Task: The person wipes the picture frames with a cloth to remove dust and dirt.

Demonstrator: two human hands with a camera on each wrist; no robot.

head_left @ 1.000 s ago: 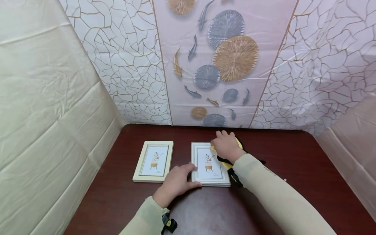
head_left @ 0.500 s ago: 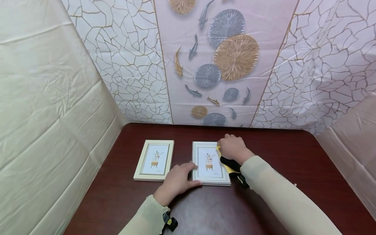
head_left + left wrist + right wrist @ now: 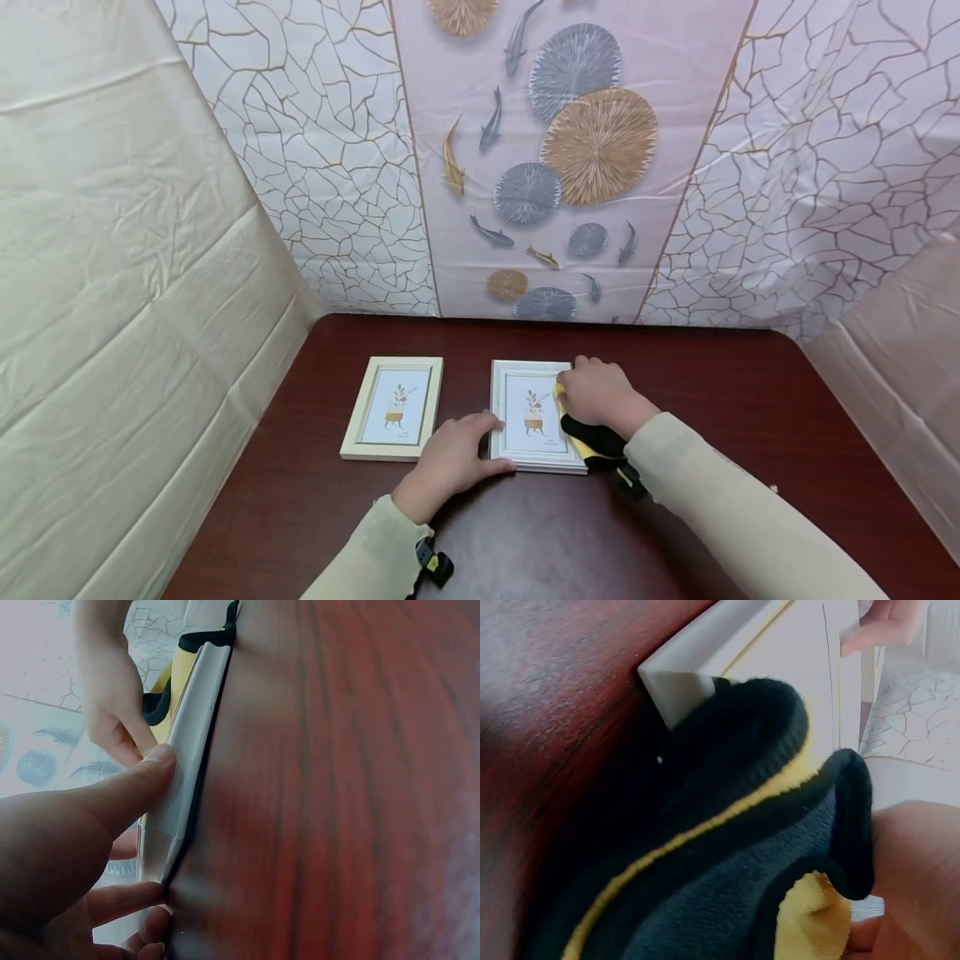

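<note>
A white picture frame (image 3: 501, 454) lies flat on the dark red table, a plant drawing inside it. My left hand (image 3: 455, 458) holds its near left corner. In the left wrist view the thumb (image 3: 154, 769) presses the near side of that frame, with fingers round the corner. My right hand (image 3: 600, 393) grips a yellow and dark cloth (image 3: 592, 437) against the frame's right border. Folds of the cloth (image 3: 727, 877) fill much of the right wrist view and cover part of the frame's near right corner (image 3: 679, 690). The right fingertips are partly hidden.
A cream picture frame (image 3: 352, 442) with a similar drawing lies to the left of the white one. The table (image 3: 540, 533) has a patterned curtain (image 3: 525, 250) behind it and beige cloth walls (image 3: 150, 292) at its sides.
My right hand has slid with the cloth from the white frame's upper right part along its right border, rightward and nearer to me. The left hand and both frames have stayed put.
</note>
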